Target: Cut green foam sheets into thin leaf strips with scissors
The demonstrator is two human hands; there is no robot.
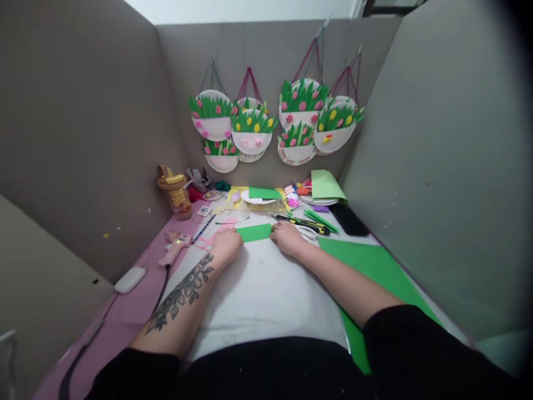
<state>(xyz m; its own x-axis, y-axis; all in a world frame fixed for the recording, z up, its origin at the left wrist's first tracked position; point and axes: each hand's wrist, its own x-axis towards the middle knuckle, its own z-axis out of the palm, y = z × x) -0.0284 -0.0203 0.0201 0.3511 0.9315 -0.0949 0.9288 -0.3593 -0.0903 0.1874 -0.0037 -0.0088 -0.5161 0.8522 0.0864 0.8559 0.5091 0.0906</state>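
A green paper strip spans the gap between my two hands on the white work surface. Its left end is under the curled fingers of my left hand. My right hand grips the other end, fingers bent together. Just beyond the right hand lie a black-and-yellow utility knife and scissors with white handles. A large green paper sheet lies partly beneath my right forearm. Narrow cut green paper pieces rest behind the knife.
A pink glue gun and a lidded drink cup stand on the left. At the right lies a black phone. Paper plates with a light green sheet are at the back. Paper-plate flower baskets hang on the grey partition.
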